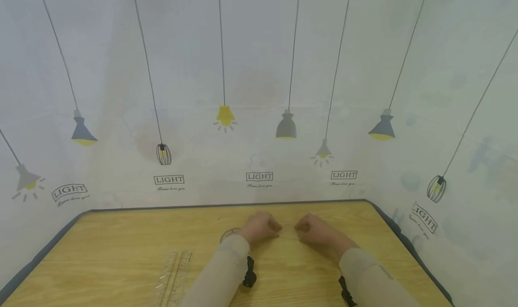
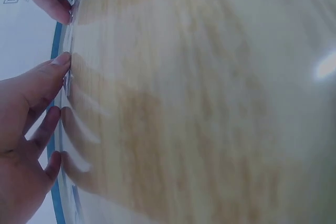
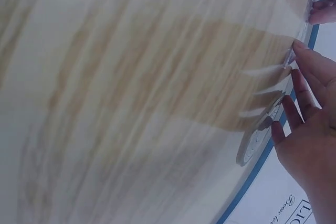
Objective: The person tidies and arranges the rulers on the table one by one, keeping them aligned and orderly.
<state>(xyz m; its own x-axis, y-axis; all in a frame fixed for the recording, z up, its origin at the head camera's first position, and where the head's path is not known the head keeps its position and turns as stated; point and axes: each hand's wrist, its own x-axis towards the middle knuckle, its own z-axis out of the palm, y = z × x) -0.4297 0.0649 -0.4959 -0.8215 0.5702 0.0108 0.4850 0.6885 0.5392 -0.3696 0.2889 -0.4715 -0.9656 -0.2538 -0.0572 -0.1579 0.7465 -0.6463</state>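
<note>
Between my two hands at the far middle of the table is a thin clear plastic piece [image 1: 288, 233], its outline faint and its exact kind hard to tell. My left hand [image 1: 261, 228] pinches its left side with thumb and fingertip. Its right side is pinched by my right hand [image 1: 317, 231]. Both wrist views show the piece low, almost edge-on, close to the tabletop. Partly behind the left wrist lies a round-edged clear protractor [image 1: 229, 233]. In the right wrist view, a curved clear piece with arc markings [image 3: 254, 141] lies beside the right fingers.
Clear straight rulers [image 1: 173, 278], one or two side by side, lie on the wooden table [image 1: 101, 257] left of the left forearm. A dark edging [image 1: 182, 206] runs around the tabletop. Beyond it rises a pale wall covering [image 1: 259, 154] printed with lamps.
</note>
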